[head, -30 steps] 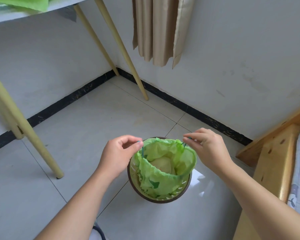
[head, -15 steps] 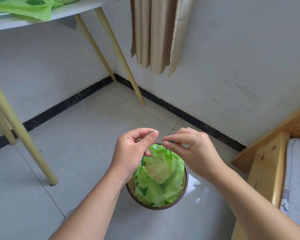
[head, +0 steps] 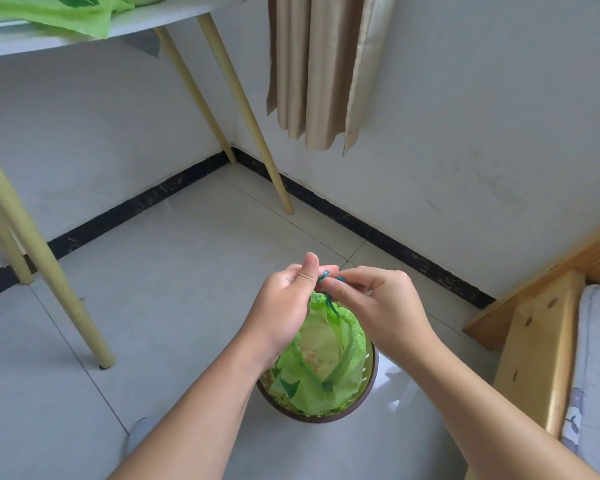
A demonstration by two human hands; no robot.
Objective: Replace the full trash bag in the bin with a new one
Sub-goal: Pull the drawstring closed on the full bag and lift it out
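Note:
A light green trash bag (head: 326,362) with rubbish inside sits in a small round brown bin (head: 361,400) on the floor below me. Its mouth is gathered upward into a peak. My left hand (head: 288,303) and my right hand (head: 378,303) meet just above the bag, each pinching the dark teal drawstring (head: 329,299). The fingertips touch over the string's ends. A second green bag (head: 56,12) with leaf prints lies on the white tabletop at the upper left.
A white table (head: 160,19) on pale wooden legs (head: 45,258) stands to the left over the grey tile floor. A beige curtain (head: 323,64) hangs on the back wall. A wooden bed frame (head: 534,344) with a mattress borders the right.
Both hands came together from opposite sides of the bag rim, pulling the drawstring. The bag's mouth went from wide open to cinched into a peak.

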